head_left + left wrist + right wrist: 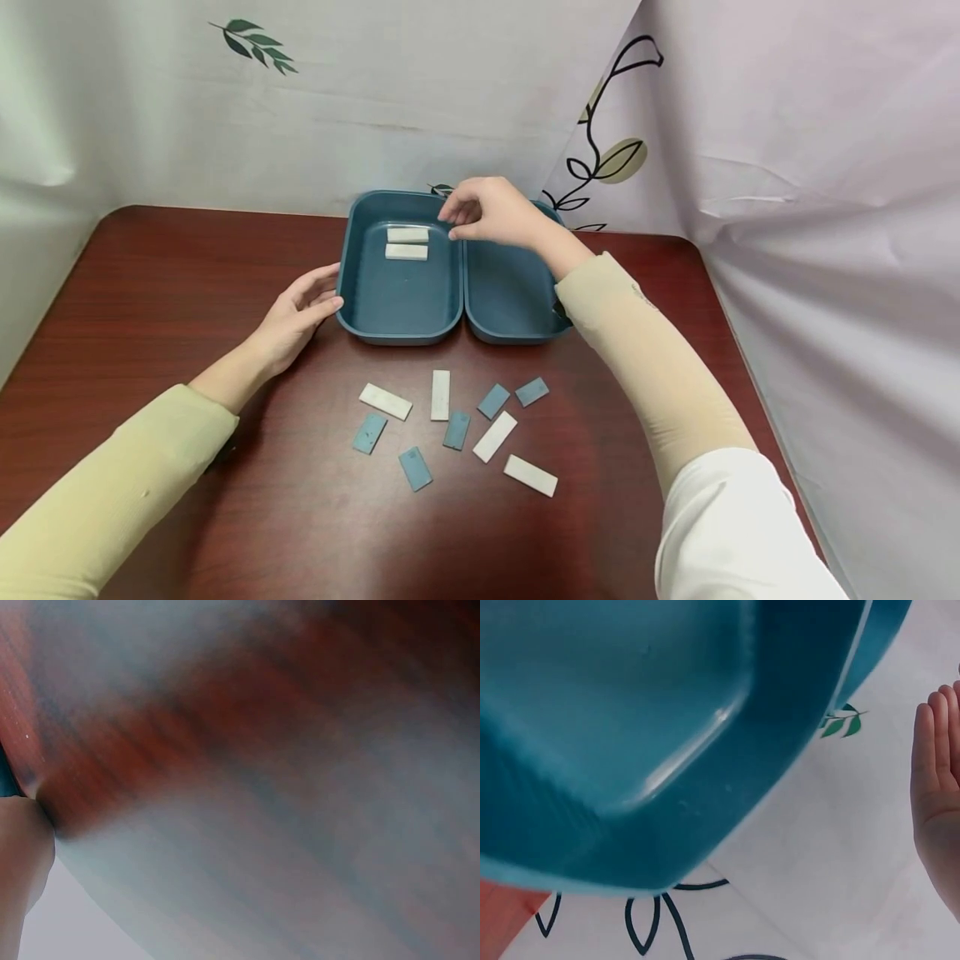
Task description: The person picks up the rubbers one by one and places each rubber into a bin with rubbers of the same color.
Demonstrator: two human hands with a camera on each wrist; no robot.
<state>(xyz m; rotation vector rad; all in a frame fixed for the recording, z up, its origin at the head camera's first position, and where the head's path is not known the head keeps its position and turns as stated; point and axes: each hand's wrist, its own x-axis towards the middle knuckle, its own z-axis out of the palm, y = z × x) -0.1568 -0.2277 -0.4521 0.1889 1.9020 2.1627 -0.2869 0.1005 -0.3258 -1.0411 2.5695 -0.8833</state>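
Observation:
My left hand (296, 317) rests against the outer left wall of a blue bin (401, 340), its thumb touching the rim near the front corner. Two white strips (407, 252) lie one behind the other inside that bin. Over the divide between it and a second blue bin (517, 337) hovers my right hand (491, 212), fingers loosely bent and nothing visible in them. In the right wrist view the right hand (941, 776) appears at the right edge, beside the blurred bin (697, 817). The left wrist view catches only part of the left hand (22, 855).
Several white strips (386, 401) and several small blue tiles (415, 468) lie scattered on the dark red wooden table (315, 517) in front of the bins. A pale curtain (360, 92) with leaf prints hangs behind the table, and more cloth (840, 250) hangs on the right.

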